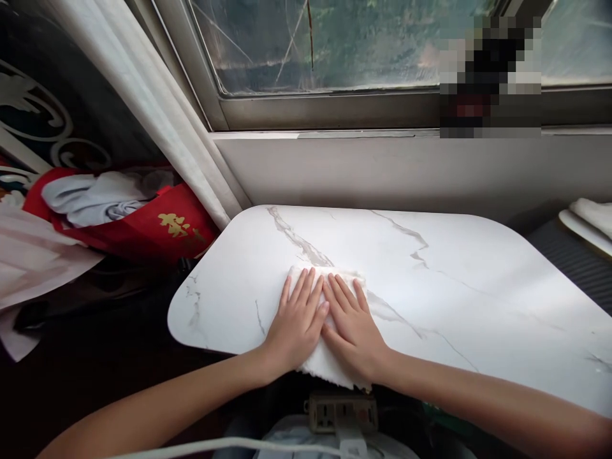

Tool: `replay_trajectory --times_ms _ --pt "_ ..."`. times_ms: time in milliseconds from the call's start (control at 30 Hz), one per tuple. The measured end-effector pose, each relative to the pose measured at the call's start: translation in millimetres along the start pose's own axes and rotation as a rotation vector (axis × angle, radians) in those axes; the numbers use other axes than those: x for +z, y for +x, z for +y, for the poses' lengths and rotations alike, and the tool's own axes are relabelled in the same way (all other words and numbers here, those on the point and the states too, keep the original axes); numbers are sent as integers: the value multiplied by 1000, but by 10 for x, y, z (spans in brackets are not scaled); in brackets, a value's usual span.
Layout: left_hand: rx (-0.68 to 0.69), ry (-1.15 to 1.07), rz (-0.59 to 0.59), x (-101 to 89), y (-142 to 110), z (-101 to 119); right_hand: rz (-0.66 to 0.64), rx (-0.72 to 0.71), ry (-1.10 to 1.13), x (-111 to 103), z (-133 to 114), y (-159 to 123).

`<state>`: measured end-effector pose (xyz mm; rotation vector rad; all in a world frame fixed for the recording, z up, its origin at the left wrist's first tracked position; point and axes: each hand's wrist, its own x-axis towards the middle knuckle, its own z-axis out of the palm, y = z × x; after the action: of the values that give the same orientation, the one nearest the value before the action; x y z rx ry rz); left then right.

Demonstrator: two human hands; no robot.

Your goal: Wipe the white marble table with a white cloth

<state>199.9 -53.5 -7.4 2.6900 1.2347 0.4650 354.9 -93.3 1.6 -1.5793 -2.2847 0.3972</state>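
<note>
A white cloth (329,363) lies flat on the white marble-patterned tabletop (459,274), its lower end hanging over the near edge. My left hand (297,319) rests palm down on the cloth's left part, fingers stretched out. Beside it, my right hand (352,325) presses flat on the right part with its fingers extended too. The two hands almost meet at the thumbs and index fingers. Most of the cloth is hidden beneath them; its far edge shows just past the fingertips.
Left of the table is a red bag (138,223) holding grey fabric (105,194). A pale curtain (143,102) hangs by the window (335,51). Below the near edge sits a power strip (342,411) with a plug and a white cable (224,443). A folded white cloth (593,213) lies far right.
</note>
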Motion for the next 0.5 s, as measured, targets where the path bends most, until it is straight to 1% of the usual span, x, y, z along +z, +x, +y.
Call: replay_trajectory --times_ms 67,100,167,267,367,433,500 --pt "-1 -9 -2 10 29 24 -12 19 25 -19 18 -1" --pt "-11 -8 -3 20 90 18 -9 39 32 -28 50 48" --pt "-42 3 -18 49 300 -19 19 103 24 -47 170 231" --pt "-118 40 -37 122 795 -109 78 170 -42 -102 483 638" --pt "-176 73 -9 222 1385 -195 104 164 -128 -208 888 1059" --pt "-192 71 11 293 1748 -228 111 173 -167 -296 1146 1279" --pt "-199 59 25 357 2036 -237 118 199 -194 -373 1353 1428"
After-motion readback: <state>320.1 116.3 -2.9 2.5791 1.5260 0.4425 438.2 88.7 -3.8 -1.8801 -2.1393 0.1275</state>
